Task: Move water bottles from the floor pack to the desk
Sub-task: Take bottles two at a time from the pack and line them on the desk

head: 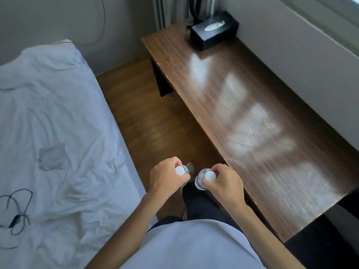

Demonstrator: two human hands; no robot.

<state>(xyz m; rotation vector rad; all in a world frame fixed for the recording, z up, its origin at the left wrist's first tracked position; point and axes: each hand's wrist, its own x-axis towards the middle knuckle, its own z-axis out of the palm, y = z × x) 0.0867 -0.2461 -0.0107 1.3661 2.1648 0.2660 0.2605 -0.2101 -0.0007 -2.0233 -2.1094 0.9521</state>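
Observation:
I hold two clear water bottles by their necks, both seen from above with white caps. My left hand [165,177] grips the left bottle [181,170]. My right hand [223,183] grips the right bottle [206,177], whose blue-ringed body shows below the cap. Both hang over the wooden floor, just left of the near edge of the long dark wooden desk [262,123]. The floor pack is out of view.
A black tissue box [213,30] and a metal kettle [202,6] stand at the desk's far end. A bed with white bedding [48,123] lies to the left, a black cable [17,210] on it. A narrow strip of wood floor [145,113] runs between bed and desk.

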